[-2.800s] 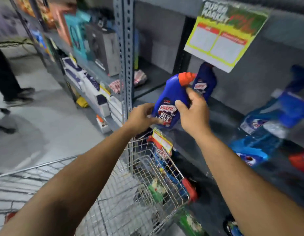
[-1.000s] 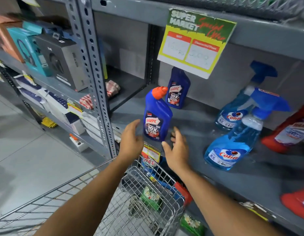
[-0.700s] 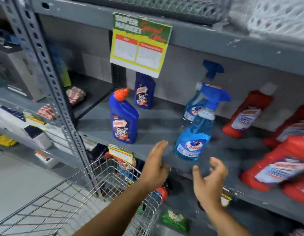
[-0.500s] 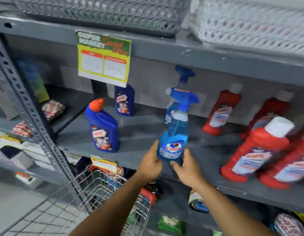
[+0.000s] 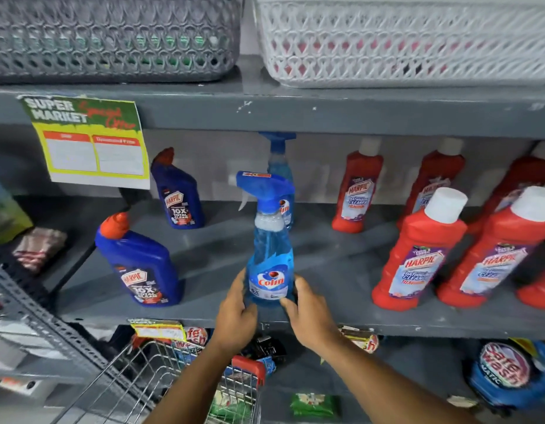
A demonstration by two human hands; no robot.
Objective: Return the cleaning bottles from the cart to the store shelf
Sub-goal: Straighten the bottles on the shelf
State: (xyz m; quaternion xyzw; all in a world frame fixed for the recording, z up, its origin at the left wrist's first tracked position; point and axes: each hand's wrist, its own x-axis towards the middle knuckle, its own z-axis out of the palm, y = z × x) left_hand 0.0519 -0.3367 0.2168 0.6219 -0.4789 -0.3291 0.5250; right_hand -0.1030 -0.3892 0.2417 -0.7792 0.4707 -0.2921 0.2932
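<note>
left hand (image 5: 236, 316) + right hand (image 5: 308, 313) clasp upright Colin spray bottle (image 5: 270, 255) | grey shelf (image 5: 341, 276) front edge

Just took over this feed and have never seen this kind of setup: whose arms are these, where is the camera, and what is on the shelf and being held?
No machine here: a person wears a camera on the head, looking down at their own hands. The left hand and right hand clasp the base of a blue Colin spray bottle standing at the shelf front. Blue Harpic bottles stand to its left, red Harpic bottles to its right. The wire cart is below.
</note>
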